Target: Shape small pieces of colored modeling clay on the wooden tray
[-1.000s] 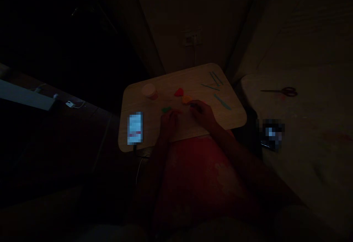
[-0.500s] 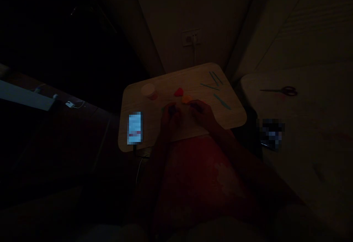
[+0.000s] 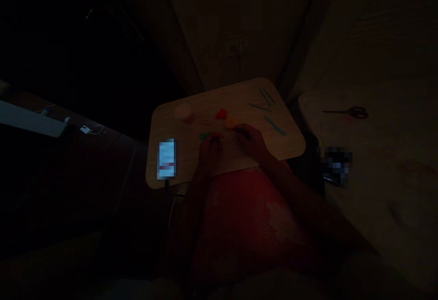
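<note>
The light is very dim. My left hand (image 3: 209, 152) rests low over the wooden table, its fingers curled, just in front of a green lump (image 3: 204, 135) that looks like modelling clay. What those fingers hold, if anything, is lost in shadow. Fingers bent, my right hand (image 3: 252, 141) lies beside an orange lump (image 3: 231, 122). A dark patch shows under its fingers, too dim to name. Behind the orange lump sits a red lump (image 3: 221, 114).
On the small table (image 3: 191, 158) are a round tub (image 3: 185, 113), a lit phone (image 3: 166, 159) and several thin blue-green tools (image 3: 275, 126). Scissors (image 3: 352, 112) and a blurred dark object (image 3: 337, 165) lie on the pale surface at right. A socket (image 3: 237, 46) is on the wall.
My left hand has lowered and its fingers have shifted, uncovering more of the green lump. The dark bluish thing seen at its fingers earlier is no longer distinct. My right hand has barely moved.
</note>
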Tool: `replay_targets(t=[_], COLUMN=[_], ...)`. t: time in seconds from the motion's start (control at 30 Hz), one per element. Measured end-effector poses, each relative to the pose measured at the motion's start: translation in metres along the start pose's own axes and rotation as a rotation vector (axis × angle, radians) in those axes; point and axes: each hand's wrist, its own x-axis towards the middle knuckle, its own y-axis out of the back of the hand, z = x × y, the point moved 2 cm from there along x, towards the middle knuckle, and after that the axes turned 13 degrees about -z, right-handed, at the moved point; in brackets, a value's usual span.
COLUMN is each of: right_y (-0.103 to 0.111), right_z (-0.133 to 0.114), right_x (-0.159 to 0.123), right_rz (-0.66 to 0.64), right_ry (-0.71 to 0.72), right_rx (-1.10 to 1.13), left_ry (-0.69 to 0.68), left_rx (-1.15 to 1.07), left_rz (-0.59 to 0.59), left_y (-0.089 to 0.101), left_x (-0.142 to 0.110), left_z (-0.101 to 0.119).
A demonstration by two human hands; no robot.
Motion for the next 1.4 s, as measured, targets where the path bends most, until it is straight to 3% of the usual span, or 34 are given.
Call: replay_targets(t=[0.23, 0.47, 0.67, 1.0, 1.17, 1.4], right_y=[0.0017, 0.0012, 0.0009, 0.0001, 0.0002, 0.0003], right_z=[-0.0001, -0.0002, 0.0002, 0.0005, 0.0004, 0.0024], right_x=[0.0001, 0.0003, 0.0000, 0.0008, 0.0006, 0.0007], right_rz=[0.005, -0.010, -0.008, -0.013, 0.001, 0.000], right_ry=[0.015, 0.021, 0.018, 0.033, 0.042, 0.060], right_rx=[-0.044, -0.001, -0.017, -0.024, 0.013, -0.007], left_ry=[-0.041, -0.091, -0.132, -0.021, -0.038, -0.053], left_rx=[0.106, -0.095, -0.056, -0.098, -0.018, -0.027], left_rz=[0.057, -0.031, 0.029, 0.109, 0.150, 0.120], left_y=[0.0046, 0.0018, 0.0008, -0.0011, 0.0014, 0.0027], left_x=[0.0007, 0.0061, 0.0065, 0.0011, 0.0000, 0.0061], left_z=[0.0037, 0.0006, 0.0044, 0.0046, 0.0081, 0.0070])
